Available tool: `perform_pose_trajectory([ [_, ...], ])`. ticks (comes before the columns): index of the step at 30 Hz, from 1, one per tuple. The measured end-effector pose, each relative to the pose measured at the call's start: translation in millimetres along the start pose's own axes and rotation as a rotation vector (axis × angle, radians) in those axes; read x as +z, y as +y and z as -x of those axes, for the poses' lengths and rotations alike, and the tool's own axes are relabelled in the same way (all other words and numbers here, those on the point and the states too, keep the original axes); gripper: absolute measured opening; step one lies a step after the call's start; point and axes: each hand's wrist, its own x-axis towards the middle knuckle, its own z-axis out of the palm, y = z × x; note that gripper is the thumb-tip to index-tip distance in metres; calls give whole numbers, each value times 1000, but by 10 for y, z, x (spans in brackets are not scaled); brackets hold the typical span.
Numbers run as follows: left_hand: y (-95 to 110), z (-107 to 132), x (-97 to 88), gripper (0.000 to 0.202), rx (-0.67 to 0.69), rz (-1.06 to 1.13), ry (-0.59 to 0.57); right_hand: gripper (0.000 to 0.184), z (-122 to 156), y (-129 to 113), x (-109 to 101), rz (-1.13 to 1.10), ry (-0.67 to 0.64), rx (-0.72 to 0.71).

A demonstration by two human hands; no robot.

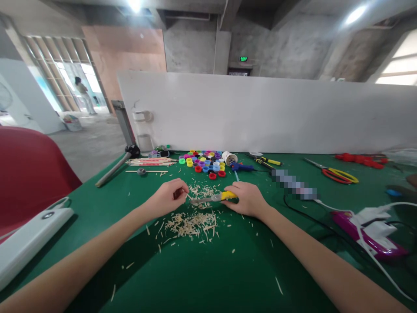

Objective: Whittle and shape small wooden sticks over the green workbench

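My right hand [246,198] is closed around the yellow handle of a utility knife [229,195], whose blade points left over the table. My left hand [168,196] is pinched on a thin pale wooden stick [188,196]; only its short end shows, close to the blade's tip. Most of the stick is hidden by my fingers, and I cannot tell whether blade and stick touch. Below and behind the knife lie wood shavings [192,224], heaped nearest me and scattered loosely around.
Coloured bottle caps [205,163], bundled sticks [151,161] and a blue glue gun [241,167] lie farther back. A hammer [114,169] is at left, scissors [339,174] and a purple power strip [368,234] at right. A white panel [260,113] borders the green table [208,278].
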Motion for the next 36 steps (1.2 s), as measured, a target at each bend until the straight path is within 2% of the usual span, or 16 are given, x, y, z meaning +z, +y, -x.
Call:
perform_pose_trajectory([
  [5, -30, -1, -16, 8, -12, -24, 4, 44, -22, 15, -77, 33, -28, -36],
  [11, 16, 9, -43, 8, 7, -17, -13, 38, -38, -90, -99, 67, -76, -170],
  [15, 32, 15, -47, 8, 22, -28, -14, 41, -31, -253, -165, 58, -138, -132],
  [19, 38, 4, -93, 11, 20, 5, -57, 55, -32, -304, -174, 91, -186, -102],
  [24, 153, 0, -167, 18, 31, 29, -169, 57, -40, -281, -136, 166, -104, -44],
  [29, 388, 93, -55, 20, 104, -185, -200, 57, -32, -291, -109, 234, -25, -17],
  [32, 487, 184, 64, 15, 10, -162, -130, 55, -41, -304, -88, 266, -14, 16],
  [36, 527, 220, 205, 7, -208, 181, -10, 56, -87, -332, -106, 301, -84, 89],
])
